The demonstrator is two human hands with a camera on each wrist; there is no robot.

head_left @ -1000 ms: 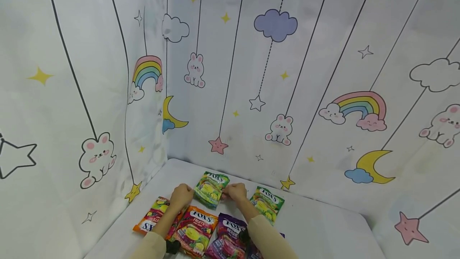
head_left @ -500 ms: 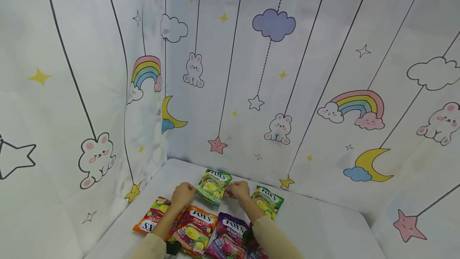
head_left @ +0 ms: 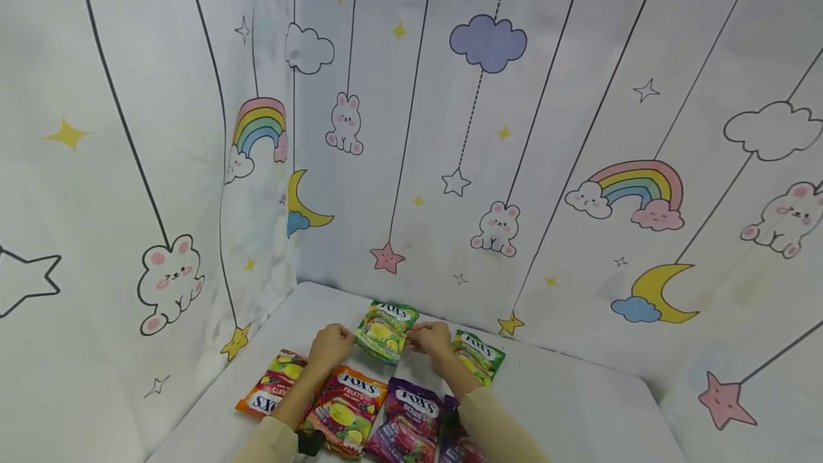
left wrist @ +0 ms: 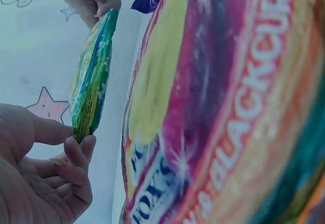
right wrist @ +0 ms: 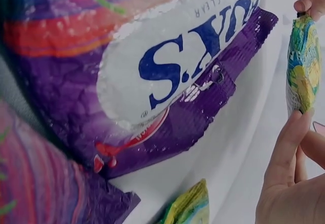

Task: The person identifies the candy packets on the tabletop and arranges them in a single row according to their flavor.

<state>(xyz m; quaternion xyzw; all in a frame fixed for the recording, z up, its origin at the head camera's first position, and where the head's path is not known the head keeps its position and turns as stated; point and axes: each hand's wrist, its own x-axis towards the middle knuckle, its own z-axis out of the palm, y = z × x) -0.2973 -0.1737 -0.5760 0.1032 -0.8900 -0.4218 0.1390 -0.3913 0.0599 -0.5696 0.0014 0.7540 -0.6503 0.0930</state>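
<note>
Both hands pinch a green-and-yellow FOX'S candy bag [head_left: 387, 332] by its opposite sides, near the back of the table. My left hand [head_left: 331, 346] has the left edge, which the left wrist view shows between thumb and fingertips of the left hand [left wrist: 51, 168]. On the other edge is my right hand [head_left: 431, 340]; its thumb and fingers meet on the bag [right wrist: 303, 64] in the right wrist view. Under the left forearm lies a red-orange candy bag [head_left: 278, 379], partly covered. Beside it is another orange FOX'S fruits bag [head_left: 345, 408].
A purple FOX'S berries bag [head_left: 406, 424] lies in front, with a second purple bag [head_left: 458, 445] partly under the right forearm. Another green candy bag [head_left: 479, 356] lies right of the right hand. Printed fabric walls [head_left: 360, 249] border the white table [head_left: 566, 406].
Both hands have moved the green candy bag slightly to the right and toward the back wall, keeping their pinch on its sides. The other bags stay where they were.
</note>
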